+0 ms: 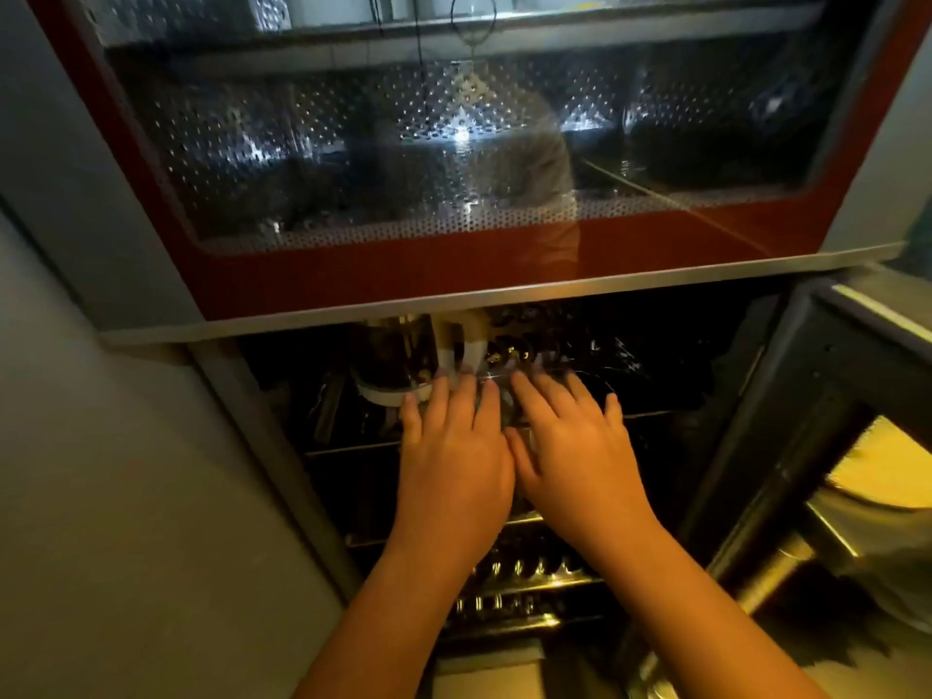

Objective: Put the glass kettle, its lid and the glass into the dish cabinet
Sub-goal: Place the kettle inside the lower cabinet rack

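Both my hands are inside the dark lower compartment of the dish cabinet [272,446], in the middle of the frame. My left hand [451,446] and right hand [572,443] lie side by side with the fingers stretched nearly straight. They gather round a clear glass piece [497,396] and press on it rather than wrapping it. The picture is smeared there, so I cannot tell whether this is the glass or the lid.

The glass kettle [396,363] already stands inside, just left of and above my left fingertips. Its top is tucked under the lower edge of the red-framed door [403,274] that fills the upper half of the frame.

The first risk I see is glass meeting glass. The piece under my hands is very near the kettle's pale handle, and a nudge leftward or further in could knock the two together. The second is my hold: flat fingers give little control, so a slick piece could skid off the wire rack [353,449] and drop toward the lower rack [524,567] at the bottom centre. The third is the gloom. I can hardly see the rack wires, so the piece may settle crooked and tip when I let go.
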